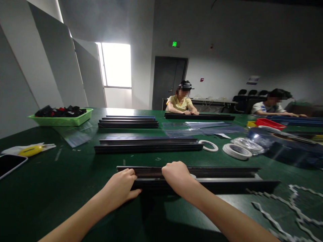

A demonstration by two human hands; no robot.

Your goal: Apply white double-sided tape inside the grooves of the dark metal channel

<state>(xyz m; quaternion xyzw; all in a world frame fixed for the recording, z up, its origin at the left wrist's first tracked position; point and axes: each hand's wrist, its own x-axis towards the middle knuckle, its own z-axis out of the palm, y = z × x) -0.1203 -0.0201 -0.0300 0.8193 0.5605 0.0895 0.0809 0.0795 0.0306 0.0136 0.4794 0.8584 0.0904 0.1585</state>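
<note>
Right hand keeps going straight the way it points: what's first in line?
The right hand already rests on the near black rail. Past that comes bare green table, then probably the next stack of black rails; depth is hard to judge.

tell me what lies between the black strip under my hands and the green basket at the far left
In the head view, two stacks of long black strips lie between the near strip and the green basket.

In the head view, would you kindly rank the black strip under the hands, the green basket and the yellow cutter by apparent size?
1. Black strip, by far the largest, though nearest the camera.
2. Green basket.
3. Yellow cutter, smallest.
</note>
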